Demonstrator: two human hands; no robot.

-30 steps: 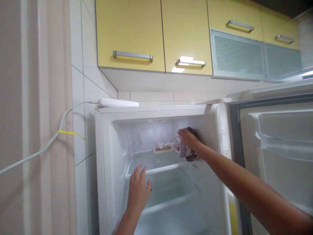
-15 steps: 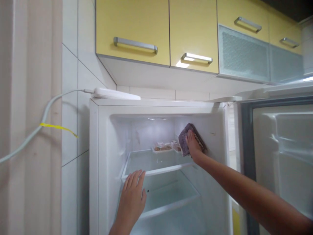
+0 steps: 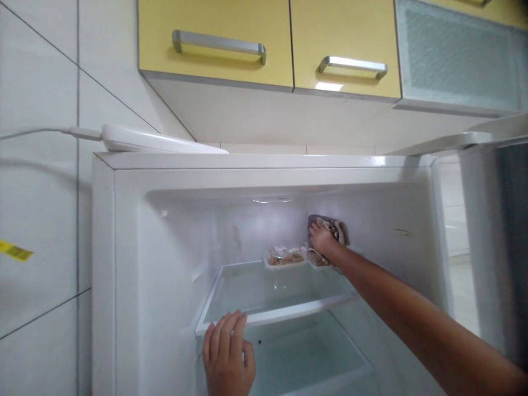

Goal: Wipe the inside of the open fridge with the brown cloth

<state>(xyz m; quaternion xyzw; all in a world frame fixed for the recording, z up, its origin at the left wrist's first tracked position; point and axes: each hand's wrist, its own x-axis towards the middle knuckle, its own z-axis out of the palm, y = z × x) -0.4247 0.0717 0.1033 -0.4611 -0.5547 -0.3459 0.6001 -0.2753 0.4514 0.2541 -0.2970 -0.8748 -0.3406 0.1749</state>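
Observation:
Deep inside the open fridge (image 3: 127, 275), my right hand (image 3: 322, 239) presses a folded grey-brown cloth (image 3: 340, 231) against the back right corner of the inner wall. Just beneath it, two small clear packs of food stand side by side at the rear of the upper glass shelf; the left pack (image 3: 284, 257) shows fully and the right pack (image 3: 317, 258) is partly covered by my hand and arm. My left hand (image 3: 229, 355) is at the front left edge of the upper shelf (image 3: 289, 314), fingers slightly bent and nothing seen in it.
A lower glass shelf (image 3: 305, 352) sits below. The fridge door (image 3: 487, 220) stands open on the right. A white device (image 3: 157, 142) with a cable lies on the fridge top, under yellow cabinets (image 3: 214, 60) with metal handles.
My right hand and the cloth have moved from the right side wall deeper into the back corner. The view has come closer to the fridge. My left hand stays near the shelf's front edge.

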